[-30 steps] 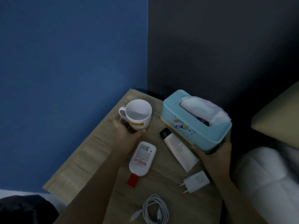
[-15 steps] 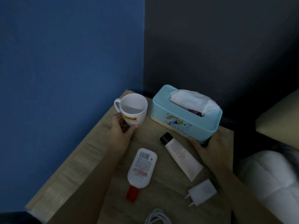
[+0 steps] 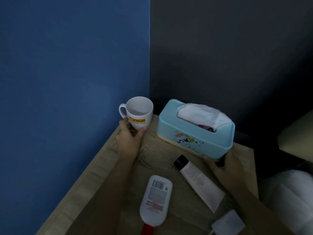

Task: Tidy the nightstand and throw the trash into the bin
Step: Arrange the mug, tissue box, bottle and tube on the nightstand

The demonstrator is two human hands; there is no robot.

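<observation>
Evidently lining things up along the back of the nightstand (image 3: 105, 167): holds the mug (image 3: 138, 112) at centre frame with the left hand (image 3: 130, 141), thumb and fingers curled round its lower body just under the yellow label, handle turned toward the blue wall at left. Places it right at the far left corner of the wood; cannot tell whether the base is down or just clear. Clasps the near right end of the tissue box (image 3: 194, 133) with the right hand (image 3: 225, 163), thumb pressed on the front face, remaining fingers wrapped round the corner and mostly hidden. Squares the box toward the dark wall at right of centre, probably to free the front of the top for sorting. Between mug and box, only a narrow gap, neither touching.

Lower in the frame, loose and lying flat: a white tube (image 3: 199, 180) with a black cap just beside the right hand, a bottle (image 3: 156, 199) with a red cap near the bottom edge, a white plug (image 3: 227, 223) at lower right. No bin in view, and no obvious trash either.

Very little room behind the mug: walls close on two sides, and the left edge of the top drops off just beside the handle, so calls for a gentle set-down rather than a push. Open wood only in the middle, between the two forearms; pale bedding crowding the lower right
</observation>
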